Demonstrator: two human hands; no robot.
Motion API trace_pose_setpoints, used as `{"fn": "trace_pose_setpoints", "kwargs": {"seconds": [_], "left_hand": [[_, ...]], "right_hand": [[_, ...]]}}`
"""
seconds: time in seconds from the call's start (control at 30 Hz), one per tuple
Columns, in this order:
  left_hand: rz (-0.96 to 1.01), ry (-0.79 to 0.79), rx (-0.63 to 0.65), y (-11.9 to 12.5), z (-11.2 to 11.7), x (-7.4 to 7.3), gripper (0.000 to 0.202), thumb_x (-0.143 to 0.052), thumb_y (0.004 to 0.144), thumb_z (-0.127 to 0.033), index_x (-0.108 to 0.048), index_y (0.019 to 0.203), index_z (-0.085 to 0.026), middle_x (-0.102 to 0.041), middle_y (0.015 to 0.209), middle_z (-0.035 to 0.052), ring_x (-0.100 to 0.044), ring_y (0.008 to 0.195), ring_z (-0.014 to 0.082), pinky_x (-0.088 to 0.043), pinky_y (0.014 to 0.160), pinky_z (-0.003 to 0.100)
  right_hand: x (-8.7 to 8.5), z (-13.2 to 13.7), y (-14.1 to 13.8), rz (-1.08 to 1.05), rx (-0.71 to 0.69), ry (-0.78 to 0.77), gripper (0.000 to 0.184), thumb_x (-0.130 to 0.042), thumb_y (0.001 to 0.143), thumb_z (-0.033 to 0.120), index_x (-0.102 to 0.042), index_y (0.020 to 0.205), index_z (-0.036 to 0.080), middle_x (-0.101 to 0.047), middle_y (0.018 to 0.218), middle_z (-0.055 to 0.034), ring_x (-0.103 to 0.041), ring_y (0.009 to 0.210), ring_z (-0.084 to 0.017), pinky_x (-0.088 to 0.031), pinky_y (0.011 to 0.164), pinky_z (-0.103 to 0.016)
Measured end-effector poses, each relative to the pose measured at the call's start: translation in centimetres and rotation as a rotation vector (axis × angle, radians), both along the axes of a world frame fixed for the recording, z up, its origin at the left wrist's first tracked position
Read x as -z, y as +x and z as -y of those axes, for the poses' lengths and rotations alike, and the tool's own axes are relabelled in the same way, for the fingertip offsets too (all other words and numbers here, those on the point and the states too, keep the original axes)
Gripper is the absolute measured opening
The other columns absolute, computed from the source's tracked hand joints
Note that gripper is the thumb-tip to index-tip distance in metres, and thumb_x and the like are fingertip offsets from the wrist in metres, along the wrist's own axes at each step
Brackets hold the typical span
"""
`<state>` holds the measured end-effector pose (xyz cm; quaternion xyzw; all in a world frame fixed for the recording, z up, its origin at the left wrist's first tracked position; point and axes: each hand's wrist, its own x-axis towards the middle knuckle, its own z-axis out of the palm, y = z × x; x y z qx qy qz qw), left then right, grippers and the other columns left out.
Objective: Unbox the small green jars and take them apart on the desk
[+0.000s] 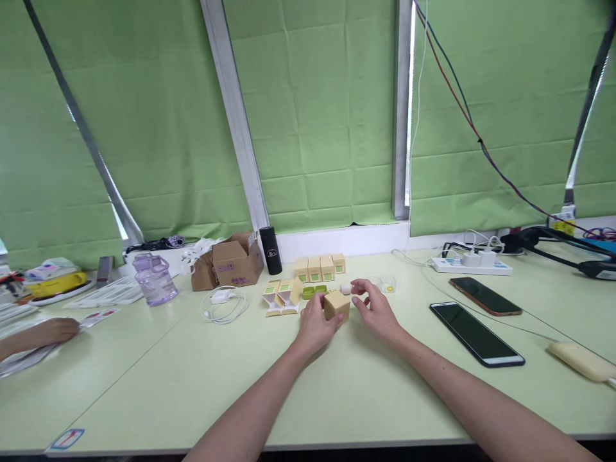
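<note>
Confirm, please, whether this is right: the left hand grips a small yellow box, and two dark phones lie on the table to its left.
Not quite. The head view shows the nearer phone and the farther phone lying to its right, not its left. The left hand does grip the small yellow box.

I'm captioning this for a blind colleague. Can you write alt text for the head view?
A person's left hand grips a small cardboard box on a green table, the right hand beside it. Behind stand four similar boxes in a row; two phones lie to the right, and another person's hand rests at far left.
</note>
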<state>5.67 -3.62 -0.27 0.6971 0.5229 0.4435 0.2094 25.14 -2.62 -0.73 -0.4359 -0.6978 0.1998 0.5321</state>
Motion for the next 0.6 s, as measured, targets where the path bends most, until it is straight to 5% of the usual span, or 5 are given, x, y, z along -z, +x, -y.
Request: {"fn": "trace_pose_setpoints", "kwargs": {"seconds": [0.13,0.4,0.6], "left_hand": [[-0.041,0.147,0.02,-0.2,0.3,-0.6,0.049,-0.078,0.077,-0.033,-0.056,0.118,-0.021,-0.062,0.119,0.01,-0.057,0.112,0.0293,-0.044,0.095,0.04],[-0.434,0.507,0.007,-0.2,0.9,-1.8,0.04,-0.071,0.08,-0.019,-0.054,0.116,-0.022,-0.062,0.117,0.0111,-0.057,0.111,0.0316,-0.045,0.093,0.045],[-0.528,0.628,-0.001,0.0,1.3,-1.8,0.031,-0.064,0.083,-0.013,-0.058,0.112,-0.022,-0.063,0.116,0.0134,-0.058,0.111,0.0324,-0.042,0.096,0.048]], "right_hand": [[0.0,0.3,0.0,0.029,0.001,0.027,0.034,-0.053,0.093,0.033,-0.053,0.127,0.028,-0.066,0.119,-0.0078,-0.06,0.111,-0.026,-0.051,0.085,-0.042],[-0.9,1.7,-0.4,0.06,-0.013,0.105,0.038,-0.055,0.094,0.035,-0.046,0.131,0.028,-0.063,0.124,-0.0101,-0.062,0.111,-0.028,-0.051,0.09,-0.044],[-1.2,2.3,-0.3,0.114,-0.024,0.215,0.046,-0.058,0.089,0.027,-0.042,0.132,0.027,-0.06,0.127,-0.012,-0.06,0.114,-0.03,-0.051,0.093,-0.048]]}}
